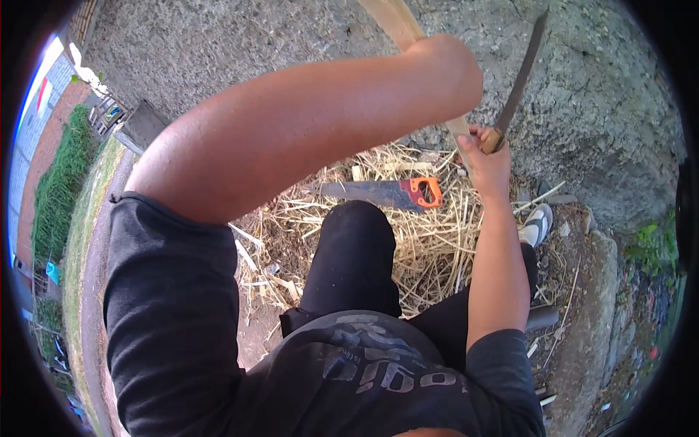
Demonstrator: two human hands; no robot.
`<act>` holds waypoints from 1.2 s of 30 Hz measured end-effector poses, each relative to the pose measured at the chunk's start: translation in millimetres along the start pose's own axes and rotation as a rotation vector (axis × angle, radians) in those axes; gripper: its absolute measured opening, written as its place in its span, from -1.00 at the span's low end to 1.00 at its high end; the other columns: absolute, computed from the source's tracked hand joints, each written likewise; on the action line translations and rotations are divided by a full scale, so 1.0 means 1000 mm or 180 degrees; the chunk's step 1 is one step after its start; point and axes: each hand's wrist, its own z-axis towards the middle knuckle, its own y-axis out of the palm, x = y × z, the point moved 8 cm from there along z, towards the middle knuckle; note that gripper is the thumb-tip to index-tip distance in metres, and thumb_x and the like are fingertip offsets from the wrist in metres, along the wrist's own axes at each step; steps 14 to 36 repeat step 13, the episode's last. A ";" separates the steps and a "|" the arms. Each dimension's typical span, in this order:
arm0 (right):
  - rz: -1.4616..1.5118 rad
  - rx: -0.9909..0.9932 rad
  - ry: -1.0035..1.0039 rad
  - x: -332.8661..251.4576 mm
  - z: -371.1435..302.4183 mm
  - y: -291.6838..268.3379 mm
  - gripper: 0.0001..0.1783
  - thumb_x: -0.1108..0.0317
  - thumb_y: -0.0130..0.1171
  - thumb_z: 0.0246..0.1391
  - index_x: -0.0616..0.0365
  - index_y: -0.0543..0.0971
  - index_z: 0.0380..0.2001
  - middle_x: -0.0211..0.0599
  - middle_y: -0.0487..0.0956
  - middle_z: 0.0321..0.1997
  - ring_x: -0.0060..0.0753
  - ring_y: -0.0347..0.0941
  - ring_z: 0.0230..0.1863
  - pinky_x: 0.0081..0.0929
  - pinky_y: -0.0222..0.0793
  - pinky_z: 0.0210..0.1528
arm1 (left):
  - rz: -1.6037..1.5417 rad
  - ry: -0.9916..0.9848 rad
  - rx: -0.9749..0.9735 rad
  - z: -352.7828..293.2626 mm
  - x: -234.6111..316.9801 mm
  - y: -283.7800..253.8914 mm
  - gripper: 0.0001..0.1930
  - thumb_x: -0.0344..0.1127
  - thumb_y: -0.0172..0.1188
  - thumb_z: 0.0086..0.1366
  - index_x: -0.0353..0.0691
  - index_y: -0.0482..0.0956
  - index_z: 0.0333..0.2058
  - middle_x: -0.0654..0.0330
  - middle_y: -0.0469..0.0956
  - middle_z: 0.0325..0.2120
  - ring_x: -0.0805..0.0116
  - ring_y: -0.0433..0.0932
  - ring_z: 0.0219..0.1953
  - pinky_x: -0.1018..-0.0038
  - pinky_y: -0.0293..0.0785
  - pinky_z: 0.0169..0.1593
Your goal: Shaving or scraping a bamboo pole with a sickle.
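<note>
My left arm reaches across the upper middle. Its hand (448, 76) is closed round a long pale wooden strip (393, 20); its fingers are hidden from view. The strip comes out above this fist and again below it, running down to my right hand. My right hand (489, 162) grips a long knife (523, 76) by its wooden handle, the dark blade pointing up and to the right. The lower part of the strip lies against the thumb side of that hand. Whether the blade touches the strip I cannot tell; they look apart.
A hand saw (386, 194) with an orange handle lies on pale shavings and thin strips (429, 247) between my legs. A rough grey rock or concrete face (604, 109) rises ahead. My shoe (536, 224) rests at the right. Green plants (62, 182) grow far left.
</note>
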 end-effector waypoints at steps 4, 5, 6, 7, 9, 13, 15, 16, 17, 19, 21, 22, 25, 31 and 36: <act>0.0062 0.0028 -0.0009 -0.005 0.002 -0.005 -0.70 0.43 0.43 0.00 0.23 0.47 -0.32 -0.35 0.59 -0.26 -0.60 0.48 -0.29 -0.58 0.40 -0.25 | 0.0019 0.0260 0.0446 0.016 0.013 -0.010 -0.76 -0.23 0.37 0.10 -0.04 0.72 -0.22 0.23 0.67 -0.20 0.19 0.66 -0.16 0.24 0.60 -0.20; -0.0160 0.0181 -0.0220 -0.012 0.002 -0.009 -0.72 0.44 0.41 0.01 0.23 0.48 -0.32 -0.38 0.58 -0.29 -0.62 0.48 -0.30 -0.59 0.40 -0.26 | -0.0034 0.0325 0.0439 0.014 0.018 -0.008 -0.76 -0.23 0.37 0.10 -0.04 0.72 -0.22 0.23 0.67 -0.20 0.19 0.66 -0.16 0.24 0.60 -0.20; -0.0234 0.0448 -0.0421 -0.019 0.001 -0.016 -0.73 0.44 0.41 0.01 0.22 0.48 -0.32 -0.40 0.58 -0.30 -0.63 0.47 -0.31 -0.59 0.40 -0.27 | 0.0168 0.0909 0.1596 -0.002 0.034 -0.029 -0.80 -0.26 0.29 0.15 -0.08 0.70 -0.23 0.21 0.63 -0.14 0.19 0.53 0.02 0.24 0.44 0.03; -0.0303 0.0683 -0.0629 -0.035 -0.001 -0.019 -0.74 0.45 0.40 0.02 0.21 0.48 -0.31 -0.43 0.57 -0.32 -0.64 0.47 -0.33 -0.60 0.39 -0.27 | 0.0358 0.1436 0.2757 -0.030 0.048 -0.043 -0.82 -0.28 0.20 0.20 -0.12 0.68 -0.23 0.18 0.59 -0.08 0.18 0.40 0.19 0.23 0.28 0.26; 0.0046 0.0610 -0.0654 -0.058 -0.002 -0.036 -0.71 0.43 0.40 0.02 0.20 0.48 -0.27 -0.44 0.56 -0.34 -0.63 0.47 -0.33 -0.60 0.39 -0.27 | -0.0117 0.1582 0.3363 -0.036 0.062 -0.033 -0.77 -0.24 0.28 0.15 -0.07 0.67 -0.19 0.21 0.60 -0.07 0.19 0.50 0.09 0.21 0.39 0.12; 0.0611 0.1022 -0.0880 -0.039 0.010 -0.052 -0.64 0.31 0.35 0.12 0.18 0.41 -0.15 -0.43 0.56 -0.31 -0.60 0.47 -0.27 -0.58 0.41 -0.18 | -0.2390 0.0420 0.3172 -0.021 0.056 0.038 -0.59 -0.17 0.40 0.03 -0.01 0.64 -0.09 0.26 0.57 0.02 0.25 0.45 0.17 0.21 0.33 0.21; 0.0611 0.1022 -0.0880 -0.039 0.010 -0.052 -0.64 0.31 0.35 0.12 0.18 0.41 -0.15 -0.43 0.56 -0.31 -0.60 0.47 -0.27 -0.58 0.41 -0.18 | -0.2390 0.0420 0.3172 -0.021 0.056 0.038 -0.59 -0.17 0.40 0.03 -0.01 0.64 -0.09 0.26 0.57 0.02 0.25 0.45 0.17 0.21 0.33 0.21; 0.0611 0.1022 -0.0880 -0.039 0.010 -0.052 -0.64 0.31 0.35 0.12 0.18 0.41 -0.15 -0.43 0.56 -0.31 -0.60 0.47 -0.27 -0.58 0.41 -0.18 | -0.2390 0.0420 0.3172 -0.021 0.056 0.038 -0.59 -0.17 0.40 0.03 -0.01 0.64 -0.09 0.26 0.57 0.02 0.25 0.45 0.17 0.21 0.33 0.21; 0.0611 0.1022 -0.0880 -0.039 0.010 -0.052 -0.64 0.31 0.35 0.12 0.18 0.41 -0.15 -0.43 0.56 -0.31 -0.60 0.47 -0.27 -0.58 0.41 -0.18 | -0.2390 0.0420 0.3172 -0.021 0.056 0.038 -0.59 -0.17 0.40 0.03 -0.01 0.64 -0.09 0.26 0.57 0.02 0.25 0.45 0.17 0.21 0.33 0.21; 0.0611 0.1022 -0.0880 -0.039 0.010 -0.052 -0.64 0.31 0.35 0.12 0.18 0.41 -0.15 -0.43 0.56 -0.31 -0.60 0.47 -0.27 -0.58 0.41 -0.18 | -0.2390 0.0420 0.3172 -0.021 0.056 0.038 -0.59 -0.17 0.40 0.03 -0.01 0.64 -0.09 0.26 0.57 0.02 0.25 0.45 0.17 0.21 0.33 0.21; 0.0611 0.1022 -0.0880 -0.039 0.010 -0.052 -0.64 0.31 0.35 0.12 0.18 0.41 -0.15 -0.43 0.56 -0.31 -0.60 0.47 -0.27 -0.58 0.41 -0.18 | -0.2390 0.0420 0.3172 -0.021 0.056 0.038 -0.59 -0.17 0.40 0.03 -0.01 0.64 -0.09 0.26 0.57 0.02 0.25 0.45 0.17 0.21 0.33 0.21; 0.0611 0.1022 -0.0880 -0.039 0.010 -0.052 -0.64 0.31 0.35 0.12 0.18 0.41 -0.15 -0.43 0.56 -0.31 -0.60 0.47 -0.27 -0.58 0.41 -0.18 | -0.2390 0.0420 0.3172 -0.021 0.056 0.038 -0.59 -0.17 0.40 0.03 -0.01 0.64 -0.09 0.26 0.57 0.02 0.25 0.45 0.17 0.21 0.33 0.21; 0.0611 0.1022 -0.0880 -0.039 0.010 -0.052 -0.64 0.31 0.35 0.12 0.18 0.41 -0.15 -0.43 0.56 -0.31 -0.60 0.47 -0.27 -0.58 0.41 -0.18 | -0.2390 0.0420 0.3172 -0.021 0.056 0.038 -0.59 -0.17 0.40 0.03 -0.01 0.64 -0.09 0.26 0.57 0.02 0.25 0.45 0.17 0.21 0.33 0.21; 0.0611 0.1022 -0.0880 -0.039 0.010 -0.052 -0.64 0.31 0.35 0.12 0.18 0.41 -0.15 -0.43 0.56 -0.31 -0.60 0.47 -0.27 -0.58 0.41 -0.18 | -0.2390 0.0420 0.3172 -0.021 0.056 0.038 -0.59 -0.17 0.40 0.03 -0.01 0.64 -0.09 0.26 0.57 0.02 0.25 0.45 0.17 0.21 0.33 0.21; 0.0611 0.1022 -0.0880 -0.039 0.010 -0.052 -0.64 0.31 0.35 0.12 0.18 0.41 -0.15 -0.43 0.56 -0.31 -0.60 0.47 -0.27 -0.58 0.41 -0.18 | -0.2390 0.0420 0.3172 -0.021 0.056 0.038 -0.59 -0.17 0.40 0.03 -0.01 0.64 -0.09 0.26 0.57 0.02 0.25 0.45 0.17 0.21 0.33 0.21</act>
